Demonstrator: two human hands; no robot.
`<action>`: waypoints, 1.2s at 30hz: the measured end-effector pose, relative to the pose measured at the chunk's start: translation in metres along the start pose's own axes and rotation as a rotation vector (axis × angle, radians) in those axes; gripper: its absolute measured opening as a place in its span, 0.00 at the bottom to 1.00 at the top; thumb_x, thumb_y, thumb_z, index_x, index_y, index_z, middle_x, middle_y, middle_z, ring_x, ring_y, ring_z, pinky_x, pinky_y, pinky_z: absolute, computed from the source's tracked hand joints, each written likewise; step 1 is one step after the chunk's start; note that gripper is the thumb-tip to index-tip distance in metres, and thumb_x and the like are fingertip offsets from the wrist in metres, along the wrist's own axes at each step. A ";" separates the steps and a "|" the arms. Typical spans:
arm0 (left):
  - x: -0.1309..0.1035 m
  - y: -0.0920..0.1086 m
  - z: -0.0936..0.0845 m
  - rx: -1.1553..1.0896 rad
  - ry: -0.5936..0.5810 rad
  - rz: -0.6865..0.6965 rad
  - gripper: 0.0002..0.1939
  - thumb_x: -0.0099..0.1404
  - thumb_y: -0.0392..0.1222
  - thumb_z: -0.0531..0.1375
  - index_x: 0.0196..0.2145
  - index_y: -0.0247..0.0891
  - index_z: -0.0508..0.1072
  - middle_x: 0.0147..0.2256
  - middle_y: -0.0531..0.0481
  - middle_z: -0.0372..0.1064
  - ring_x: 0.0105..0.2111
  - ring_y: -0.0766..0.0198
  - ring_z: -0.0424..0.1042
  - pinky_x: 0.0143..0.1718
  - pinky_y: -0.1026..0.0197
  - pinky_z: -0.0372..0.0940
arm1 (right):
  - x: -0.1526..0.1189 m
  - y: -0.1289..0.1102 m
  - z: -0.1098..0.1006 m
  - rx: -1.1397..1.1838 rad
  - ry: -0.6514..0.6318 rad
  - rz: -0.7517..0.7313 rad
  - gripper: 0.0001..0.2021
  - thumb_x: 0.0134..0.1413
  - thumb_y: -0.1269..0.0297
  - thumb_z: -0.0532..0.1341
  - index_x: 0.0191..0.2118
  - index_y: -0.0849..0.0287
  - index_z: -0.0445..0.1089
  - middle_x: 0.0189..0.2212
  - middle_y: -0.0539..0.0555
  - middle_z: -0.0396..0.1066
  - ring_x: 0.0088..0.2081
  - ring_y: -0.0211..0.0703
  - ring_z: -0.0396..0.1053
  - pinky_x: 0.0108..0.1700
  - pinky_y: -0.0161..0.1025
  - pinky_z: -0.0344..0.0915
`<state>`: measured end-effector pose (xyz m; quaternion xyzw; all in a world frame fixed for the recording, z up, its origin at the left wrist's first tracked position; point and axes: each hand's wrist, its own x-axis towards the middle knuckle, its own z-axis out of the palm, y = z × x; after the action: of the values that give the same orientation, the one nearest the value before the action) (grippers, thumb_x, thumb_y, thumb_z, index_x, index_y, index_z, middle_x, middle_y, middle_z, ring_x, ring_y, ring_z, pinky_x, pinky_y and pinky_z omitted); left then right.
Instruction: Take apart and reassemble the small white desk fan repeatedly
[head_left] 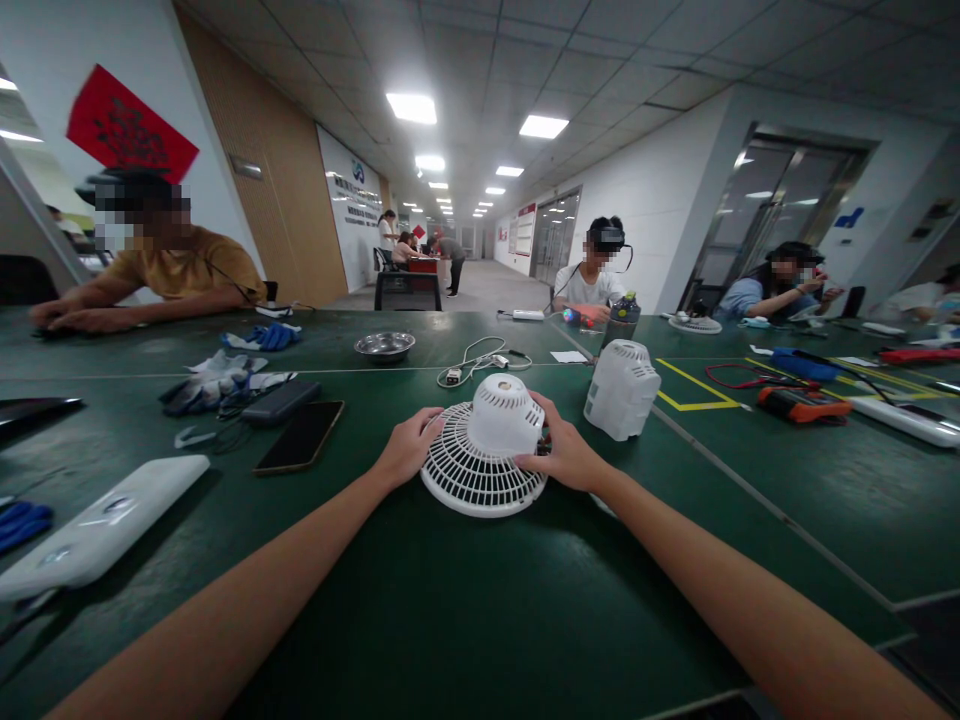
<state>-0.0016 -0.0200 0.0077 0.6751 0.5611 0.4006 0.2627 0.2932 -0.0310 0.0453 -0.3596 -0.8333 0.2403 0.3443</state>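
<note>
A round white fan grille [480, 492] lies on the green table, ribs facing up. On it sits a domed white motor housing [501, 418] with slots around its top. My left hand [407, 447] grips the grille's left rim, its fingertips curled over the ribs. At the housing's right side is my right hand [568, 455], thumb across the front and fingers behind, closed on it. Small parts between that hand and the housing are too hidden to name. Just to the right stands a separate white plastic casing [622, 395].
Behind the grille are a metal bowl [385, 346], a white cable [480, 366] and a dark bottle [621, 318]. A phone [300, 437] and a white device [105, 520] lie left. An orange multimeter [802, 405] lies right. Several people sit around the table.
</note>
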 end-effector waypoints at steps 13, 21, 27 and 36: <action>0.001 0.001 0.000 0.011 -0.009 -0.014 0.26 0.67 0.54 0.49 0.57 0.39 0.67 0.47 0.45 0.74 0.43 0.56 0.74 0.42 0.57 0.66 | 0.000 0.001 0.001 0.015 0.004 -0.007 0.48 0.45 0.55 0.69 0.67 0.51 0.42 0.61 0.60 0.58 0.58 0.58 0.62 0.56 0.56 0.61; -0.001 0.003 -0.001 0.009 -0.007 -0.004 0.26 0.67 0.54 0.49 0.56 0.40 0.67 0.45 0.46 0.75 0.42 0.56 0.74 0.41 0.57 0.67 | 0.000 0.000 0.001 0.018 0.007 0.004 0.47 0.44 0.53 0.69 0.66 0.50 0.43 0.60 0.59 0.59 0.58 0.59 0.62 0.57 0.58 0.60; 0.006 -0.005 0.000 0.139 0.130 -0.004 0.22 0.67 0.52 0.50 0.50 0.40 0.73 0.45 0.45 0.75 0.44 0.54 0.74 0.47 0.55 0.64 | 0.000 0.000 0.001 0.012 0.011 0.009 0.47 0.44 0.52 0.69 0.66 0.50 0.44 0.60 0.59 0.59 0.57 0.59 0.62 0.57 0.57 0.60; 0.014 -0.021 -0.015 0.227 0.342 -0.094 0.14 0.61 0.45 0.55 0.42 0.39 0.75 0.27 0.50 0.76 0.29 0.57 0.75 0.37 0.57 0.66 | 0.000 0.002 0.001 0.006 0.021 0.002 0.46 0.44 0.52 0.69 0.66 0.50 0.45 0.60 0.59 0.60 0.57 0.58 0.63 0.57 0.57 0.60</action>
<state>-0.0251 -0.0030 0.0025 0.5954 0.6701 0.4309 0.1043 0.2926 -0.0301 0.0435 -0.3618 -0.8286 0.2393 0.3540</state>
